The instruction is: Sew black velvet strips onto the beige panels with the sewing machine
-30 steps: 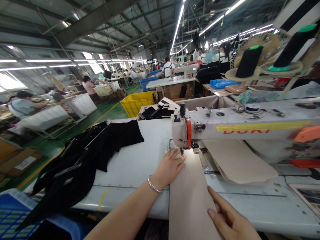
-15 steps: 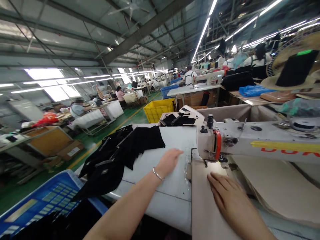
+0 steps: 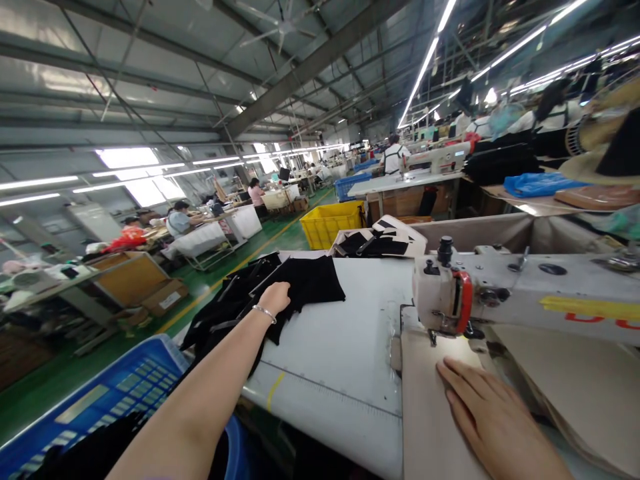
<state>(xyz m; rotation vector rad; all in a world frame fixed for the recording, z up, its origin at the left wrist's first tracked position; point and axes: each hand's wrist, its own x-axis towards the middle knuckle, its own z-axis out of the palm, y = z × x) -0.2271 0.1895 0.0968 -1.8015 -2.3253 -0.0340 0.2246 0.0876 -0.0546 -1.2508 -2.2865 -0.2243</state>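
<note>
My left hand (image 3: 277, 298), with a bangle at the wrist, reaches over the pile of black fabric pieces (image 3: 317, 277) at the left of the white table. Its fingers are curled closed on a black piece; the fingertips are partly hidden. My right hand (image 3: 483, 400) lies flat, fingers stretched out, on a beige panel (image 3: 425, 407). That panel runs under the needle area of the sewing machine (image 3: 440, 300), just ahead of my right fingertips. More beige sheets (image 3: 570, 380) lie to the right, beneath the machine arm.
A blue basket (image 3: 145, 380) holding black pieces stands at the lower left. Behind the table are a yellow crate (image 3: 333, 225) and a beige-lined bin (image 3: 495, 232). Black and white pieces (image 3: 380, 239) lie at the table's far edge. Other people work at distant tables.
My left hand has moved left from the bare tabletop near the machine to the black pieces and closed there. My right hand stays flat on the beige panel. The view has shifted left.
</note>
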